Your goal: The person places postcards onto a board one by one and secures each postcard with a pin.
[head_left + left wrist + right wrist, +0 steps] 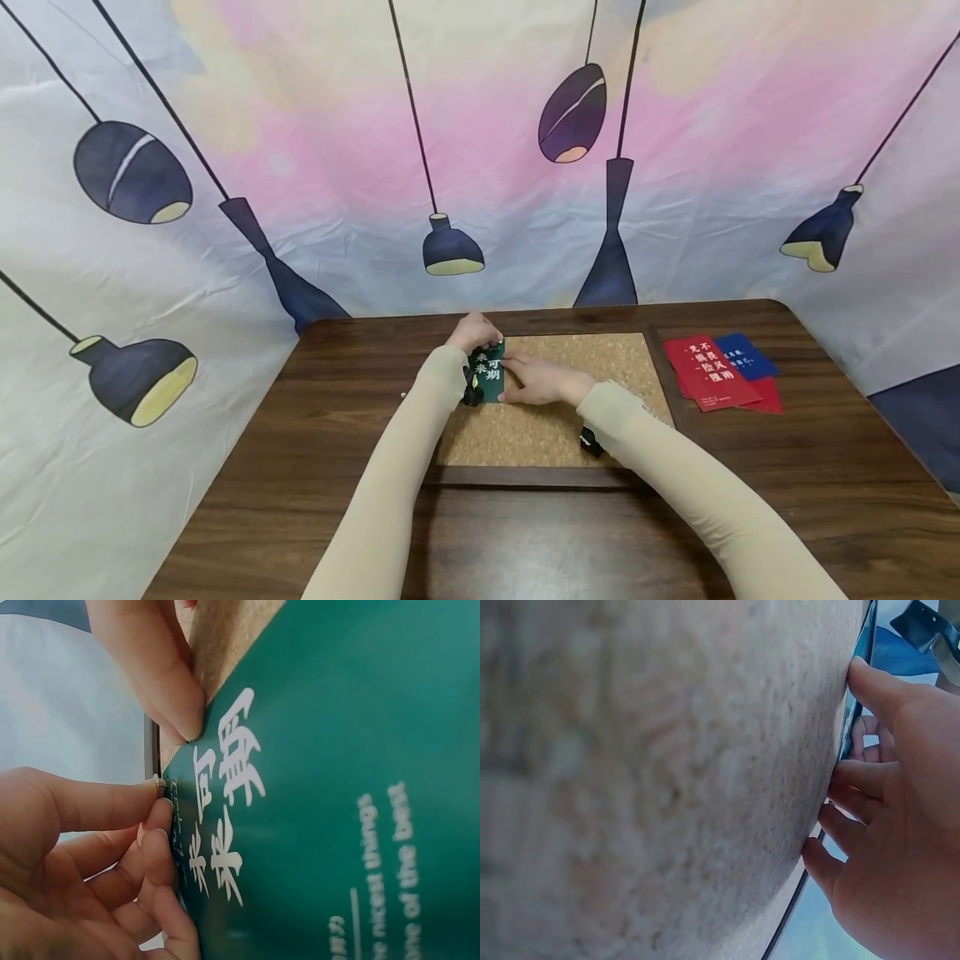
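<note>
One green card (492,387) lies on the corkboard (540,442), left hand (474,332) pinching a small pin (159,784) at its top edge, right hand (543,379) with fingers spread along its side; step, apparently pinning; next, likely a firm push.

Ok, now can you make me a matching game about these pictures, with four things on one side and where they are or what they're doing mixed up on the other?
Things:
1. Green card
2. Blue card
3. Cork board
4. Left hand

Places and states:
A. Has a dark frame along its edge
B. Pinching a small pin
C. Lying on the cork, between the hands
D. Partly hidden under a red card

Right pairs: 1-C, 2-D, 3-A, 4-B
</note>
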Available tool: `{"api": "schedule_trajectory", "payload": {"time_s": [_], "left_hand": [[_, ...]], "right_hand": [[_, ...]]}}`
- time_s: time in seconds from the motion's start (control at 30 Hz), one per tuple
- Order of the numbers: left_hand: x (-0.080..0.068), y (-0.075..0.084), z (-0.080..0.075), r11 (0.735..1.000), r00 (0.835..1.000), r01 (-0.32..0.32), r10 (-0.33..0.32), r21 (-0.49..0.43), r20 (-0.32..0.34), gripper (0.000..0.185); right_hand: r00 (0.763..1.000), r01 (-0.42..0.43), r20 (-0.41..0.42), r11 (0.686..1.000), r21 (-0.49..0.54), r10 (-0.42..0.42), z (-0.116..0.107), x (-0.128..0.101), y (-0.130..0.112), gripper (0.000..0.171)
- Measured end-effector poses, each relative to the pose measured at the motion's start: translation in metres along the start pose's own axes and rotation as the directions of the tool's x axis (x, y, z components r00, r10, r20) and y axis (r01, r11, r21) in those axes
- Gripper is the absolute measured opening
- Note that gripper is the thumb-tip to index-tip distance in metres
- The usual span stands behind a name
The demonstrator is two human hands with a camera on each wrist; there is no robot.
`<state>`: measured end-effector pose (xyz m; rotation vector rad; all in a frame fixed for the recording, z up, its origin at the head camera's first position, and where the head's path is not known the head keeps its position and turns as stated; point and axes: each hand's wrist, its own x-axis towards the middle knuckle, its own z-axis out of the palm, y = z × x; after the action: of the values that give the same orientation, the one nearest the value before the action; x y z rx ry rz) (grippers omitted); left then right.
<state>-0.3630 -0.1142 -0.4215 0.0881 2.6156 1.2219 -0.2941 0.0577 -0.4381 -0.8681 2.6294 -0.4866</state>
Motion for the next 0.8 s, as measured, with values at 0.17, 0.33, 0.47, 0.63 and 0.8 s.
{"api": "schedule_trajectory", "payload": {"time_s": [0.17,0.33,0.47,0.63,0.8], "left_hand": [[0.0033,-0.0031,0.0011,1.000,1.000,0.008,-0.008,-0.021,0.015,0.016],[0.0038,-0.0026,-0.0007,0.999,1.000,0.017,-0.016,-0.027,0.024,0.018],[0.0015,-0.0023,-0.0020,1.000,0.999,0.008,-0.007,-0.022,0.034,0.021],[0.0006,-0.0019,-0.0027,1.000,0.999,-0.011,0.011,-0.016,0.035,0.019],[-0.0020,-0.0003,-0.0037,0.999,0.999,-0.023,0.025,-0.029,0.048,0.020]], "right_hand": [[1.000,-0.007,0.010,1.000,-0.001,0.007,0.0020,0.0006,0.0008,0.080],[1.000,0.000,0.022,1.000,-0.012,0.000,-0.0008,0.0007,-0.0005,0.079],[0.999,0.005,0.032,1.000,-0.010,-0.005,-0.0019,0.0007,-0.0008,0.079],[0.999,0.001,0.037,1.000,-0.003,-0.001,-0.0031,0.0011,-0.0016,0.079],[0.999,-0.006,0.042,1.000,-0.008,0.006,-0.0043,0.0013,-0.0019,0.079]]}}
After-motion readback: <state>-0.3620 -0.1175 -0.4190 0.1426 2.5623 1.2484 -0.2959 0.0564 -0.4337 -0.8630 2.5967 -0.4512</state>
